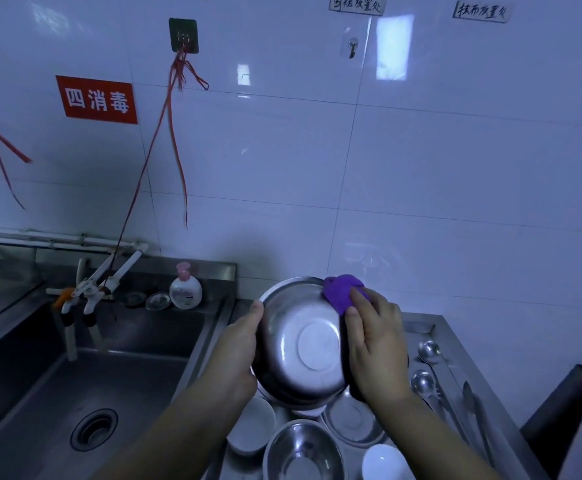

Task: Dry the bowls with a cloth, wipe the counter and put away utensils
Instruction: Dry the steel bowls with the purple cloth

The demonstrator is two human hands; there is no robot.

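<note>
The steel bowl, held above the counter's other bowls with its base tilted toward the camera, is mid-drying: the left hand grips its rim, the right hand presses a purple cloth on it, so next probably comes the inside.

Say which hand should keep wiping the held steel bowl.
Right hand: it already presses the purple cloth on the bowl; left hand grips the opposite rim.
</note>
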